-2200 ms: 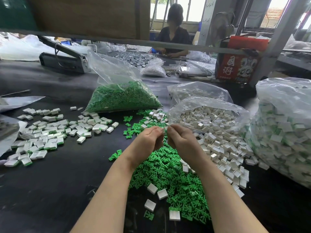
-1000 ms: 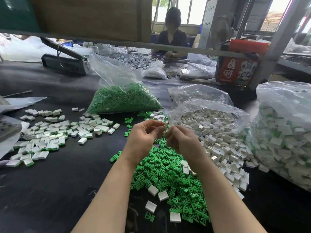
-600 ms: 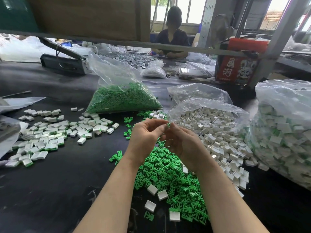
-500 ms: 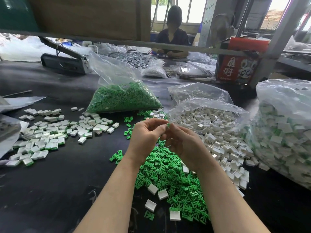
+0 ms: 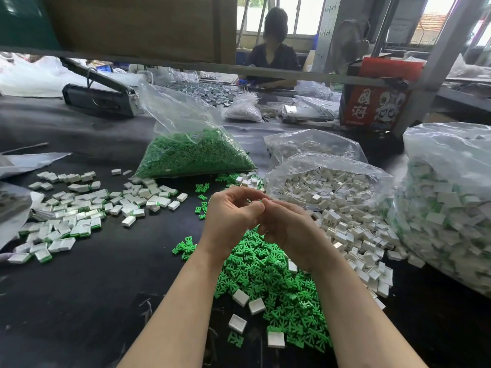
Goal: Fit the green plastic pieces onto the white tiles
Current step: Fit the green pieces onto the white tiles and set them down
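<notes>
Both hands meet above the green plastic pieces heaped on the counter: left hand and right hand curl fingertip to fingertip, pinching something tiny, mostly hidden. White tiles spill just right. Light, rigid, slippery bits, I'd say — best pinched by the edges.

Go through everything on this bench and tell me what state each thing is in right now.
Left hand: curled, fingertips meeting the right hand's.
Right hand: curled, pinching something mostly hidden.
Bag of green pieces: open, lying on the bench.
Bag of white tiles: open, tiles spilling out.
Loose green pieces: heaped under the wrists.
Assembled tiles: scattered at left.
</notes>
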The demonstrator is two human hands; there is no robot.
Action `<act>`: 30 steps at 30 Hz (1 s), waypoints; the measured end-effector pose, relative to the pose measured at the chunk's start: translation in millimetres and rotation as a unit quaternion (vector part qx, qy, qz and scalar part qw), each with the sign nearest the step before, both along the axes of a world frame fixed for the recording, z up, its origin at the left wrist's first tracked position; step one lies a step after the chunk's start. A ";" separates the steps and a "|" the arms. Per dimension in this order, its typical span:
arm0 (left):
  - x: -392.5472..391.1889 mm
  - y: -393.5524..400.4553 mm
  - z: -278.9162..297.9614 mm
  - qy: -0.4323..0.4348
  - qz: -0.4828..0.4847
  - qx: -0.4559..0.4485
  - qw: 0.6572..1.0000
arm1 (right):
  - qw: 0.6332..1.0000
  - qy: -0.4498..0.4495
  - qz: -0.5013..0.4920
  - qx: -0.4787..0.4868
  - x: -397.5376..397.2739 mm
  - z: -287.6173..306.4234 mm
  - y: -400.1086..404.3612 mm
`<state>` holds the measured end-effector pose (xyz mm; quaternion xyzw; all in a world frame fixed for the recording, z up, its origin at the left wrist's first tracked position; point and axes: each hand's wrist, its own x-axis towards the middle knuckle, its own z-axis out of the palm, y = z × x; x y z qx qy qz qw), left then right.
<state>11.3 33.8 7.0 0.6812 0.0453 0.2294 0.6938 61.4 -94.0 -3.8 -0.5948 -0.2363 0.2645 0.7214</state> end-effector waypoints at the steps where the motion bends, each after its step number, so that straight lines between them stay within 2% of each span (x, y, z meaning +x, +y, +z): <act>1: 0.1 -0.5 -0.4 0.004 -0.002 -0.007 1.000 | 1.000 -0.011 -0.005 -0.007 0.1 -0.6 0.1; 7: 5.6 -1.0 -6.9 0.028 -0.019 -0.066 0.997 | 0.997 -0.059 -0.022 -0.037 -3.0 -2.9 5.6; 17: 9.3 -14.6 -7.5 0.045 -0.043 -0.198 0.978 | 0.996 -0.043 -0.070 -0.027 -4.7 -6.2 7.9; 30: 11.4 -12.6 -9.3 0.051 -0.063 -0.216 0.973 | 0.991 -0.068 -0.106 -0.045 -4.7 -7.0 11.7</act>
